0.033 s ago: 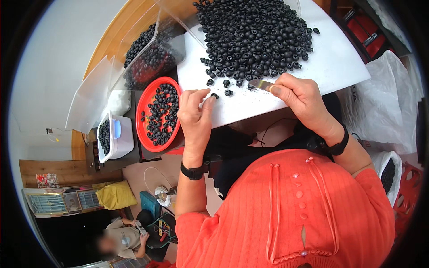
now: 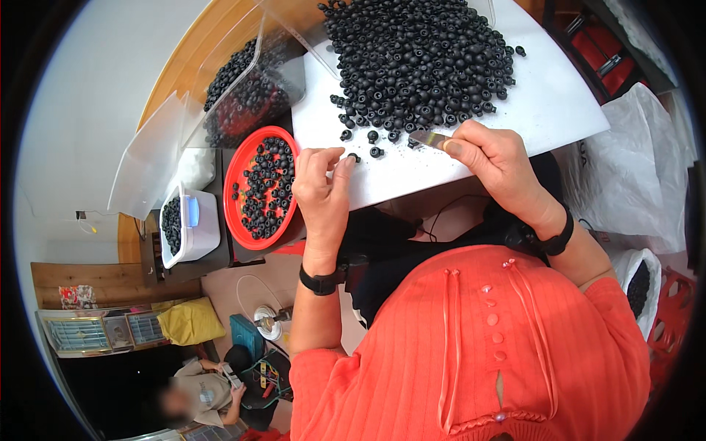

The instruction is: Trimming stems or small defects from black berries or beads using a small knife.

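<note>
Left hand: fingers pinched narrow on one small black ring at the white board's near edge. Right hand: closed around a flat metal blade beside the black ring heap. Red bowl of rings sits left.

One red bowl, one white tub, one clear bag, one metal blade, two hands, two black wristbands, countless black rubber rings.

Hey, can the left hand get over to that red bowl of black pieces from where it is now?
Probably yes. The left hand rests at the white board's near edge, pinching a small black piece, and the red bowl sits right beside it to the left, open-topped, with nothing between them.
</note>
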